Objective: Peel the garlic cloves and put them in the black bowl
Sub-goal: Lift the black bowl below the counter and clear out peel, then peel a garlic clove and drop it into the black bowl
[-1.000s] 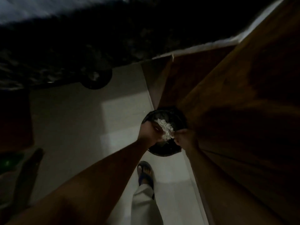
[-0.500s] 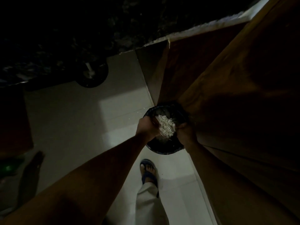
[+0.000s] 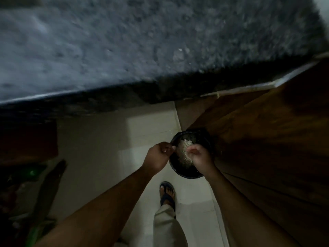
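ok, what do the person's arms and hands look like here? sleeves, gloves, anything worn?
Both forearms are bare as far as the frame shows: no sleeves, gloves, watch or rings visible on the left hand or right hand, though the light is dim. Below: a light trouser leg and dark flip-flop.

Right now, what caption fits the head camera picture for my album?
Two hands, left hand and right hand, over a black bowl of pale garlic skins.

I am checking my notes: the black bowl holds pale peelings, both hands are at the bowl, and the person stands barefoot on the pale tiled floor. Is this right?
Not barefoot: the head view shows a dark sandal on the foot. The black bowl does hold pale peelings, with the left hand and right hand at it, above the pale tiled floor.
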